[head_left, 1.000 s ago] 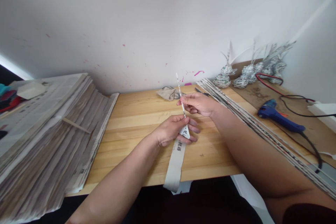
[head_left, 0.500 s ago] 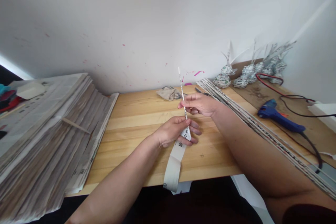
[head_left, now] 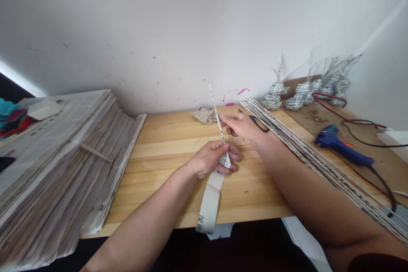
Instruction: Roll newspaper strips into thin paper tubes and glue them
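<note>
A thin rolled newspaper tube [head_left: 214, 105] rises at a slant toward the wall. Its lower end runs into a flat newspaper strip [head_left: 209, 204], which hangs over the table's front edge. My left hand [head_left: 208, 158] grips the strip where it turns into the tube, thumb on top and the paper lying across the fingers. Higher up, my right hand [head_left: 241, 127] has its fingers pinched together at the tube's right side. Whether the fingertips wrap fully round it is hard to see.
A tall newspaper stack [head_left: 73, 170] fills the left. A crumpled cloth [head_left: 204, 115] and scissors [head_left: 259, 123] lie behind my hands. Rightward are long paper tubes [head_left: 296, 151], a blue glue gun [head_left: 342, 146] with its cord, and several woven paper figures [head_left: 272, 96].
The tube's top has tilted left. My right fingers have shifted against the tube, while my left hand keeps its hold. The view has turned slightly, showing more of the scissors.
</note>
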Available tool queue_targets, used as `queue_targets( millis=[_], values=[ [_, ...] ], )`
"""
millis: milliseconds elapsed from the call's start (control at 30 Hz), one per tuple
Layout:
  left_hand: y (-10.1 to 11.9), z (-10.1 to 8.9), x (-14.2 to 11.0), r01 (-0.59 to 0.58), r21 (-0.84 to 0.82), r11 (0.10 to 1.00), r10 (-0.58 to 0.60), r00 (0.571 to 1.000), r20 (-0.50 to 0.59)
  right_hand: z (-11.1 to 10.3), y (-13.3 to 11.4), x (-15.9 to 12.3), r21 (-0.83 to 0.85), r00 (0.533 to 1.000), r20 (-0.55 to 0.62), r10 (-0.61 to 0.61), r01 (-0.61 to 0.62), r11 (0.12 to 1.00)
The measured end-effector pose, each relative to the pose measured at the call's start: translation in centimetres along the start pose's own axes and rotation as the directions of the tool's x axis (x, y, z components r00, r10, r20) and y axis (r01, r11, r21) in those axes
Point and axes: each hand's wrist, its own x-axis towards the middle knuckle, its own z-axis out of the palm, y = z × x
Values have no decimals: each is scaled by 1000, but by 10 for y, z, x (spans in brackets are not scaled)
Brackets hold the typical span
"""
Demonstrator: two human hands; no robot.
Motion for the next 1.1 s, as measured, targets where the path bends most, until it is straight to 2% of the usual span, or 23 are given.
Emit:
queue_targets(
  millis=[67, 100, 167, 233, 300, 400, 567, 633, 700, 767, 833, 867, 967, 1033, 1100],
  values=[
    [1, -1, 1, -4, -21, 1000, 4, 999, -32, 4, 9, 6, -255, 974, -166, -152, 106, 961],
    [1, -1, 2, -4, -32, 999, 3, 999, -40, 5, 12, 10, -398, 954, -198, -223, 129, 908],
    [2, -2, 2, 3, -47, 999, -4, 1000, -29, 8, 19, 16, -619, 940, -183, -288, 117, 777],
    [1, -2, 2, 18, -50, 999, -18, 1000, -2, 9, 22, 22, -745, 950, -146, -275, 77, 663],
    [1, -2, 1, 22, -50, 999, -22, 1000, 11, 10, 23, 28, -806, 965, -95, -244, 69, 588],
    [3, -2, 0, 20, -58, 998, -19, 1000, 8, 9, 24, 34, -824, 975, -52, -215, 80, 560],
    [9, -2, -2, 20, -64, 998, -20, 1000, -10, 3, 25, 34, -795, 953, -203, -224, -27, 606],
    [10, -2, -3, 10, -55, 998, -11, 1000, -13, 0, 18, 29, -766, 935, -252, -251, -34, 642],
    [10, -3, -3, -3, -43, 999, 3, 1000, 0, -1, 6, 21, -693, 929, -271, -252, -7, 721],
    [10, -4, -3, -14, -32, 999, 15, 1000, 23, 0, -7, 10, -529, 967, -222, -124, -12, 849],
    [9, -4, -3, -25, -21, 999, 26, 999, 40, 2, -18, -1, -223, 995, -64, 76, -88, 971],
    [8, -4, -3, -32, -15, 999, 33, 998, 45, 3, -21, -6, -59, 990, 20, 139, -137, 989],
    [6, -5, -2, -52, 4, 999, 51, 997, 54, 4, -22, -19, 262, 949, 265, 172, -242, 934],
    [5, -6, -2, -48, 20, 999, 46, 997, 64, 3, -17, -22, 341, 918, 370, 140, -274, 899],
    [4, -7, -1, -30, 37, 999, 27, 997, 78, 2, -10, -23, 375, 910, 396, 125, -284, 882]
  ],
)
